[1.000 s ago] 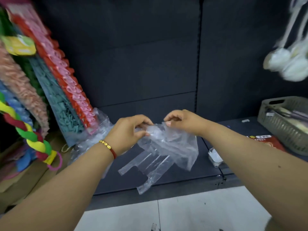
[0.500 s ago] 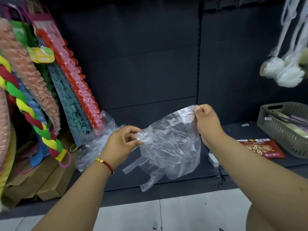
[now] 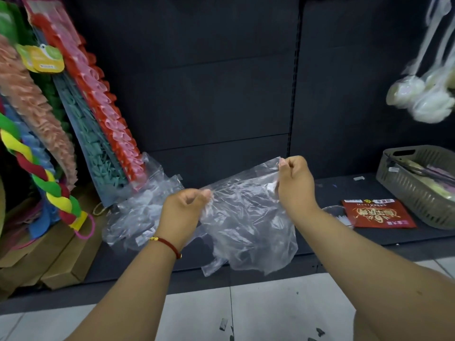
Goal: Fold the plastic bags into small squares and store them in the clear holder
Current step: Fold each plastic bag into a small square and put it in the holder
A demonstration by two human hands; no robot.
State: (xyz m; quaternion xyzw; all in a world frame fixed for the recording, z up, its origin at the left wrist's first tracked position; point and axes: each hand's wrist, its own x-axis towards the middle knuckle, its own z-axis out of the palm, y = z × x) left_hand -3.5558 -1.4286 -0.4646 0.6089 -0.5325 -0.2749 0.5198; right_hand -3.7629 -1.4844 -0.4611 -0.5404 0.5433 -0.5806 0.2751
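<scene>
A crumpled clear plastic bag hangs spread in the air above the dark shelf. My left hand pinches its left top corner. My right hand pinches the right top corner, held a little higher. The bag's handles dangle at the bottom. A heap of more clear plastic bags lies on the shelf behind my left hand. A small clear container shows partly behind my right forearm; most of it is hidden.
Colourful foam garlands lean at the left over cardboard boxes. A red packet and a grey basket sit on the shelf at right. White items hang at the upper right. Tiled floor lies below.
My hands have drawn apart, stretching the bag's top edge wide. The right hand went up and to the right; the bag now hangs more open and flat.
</scene>
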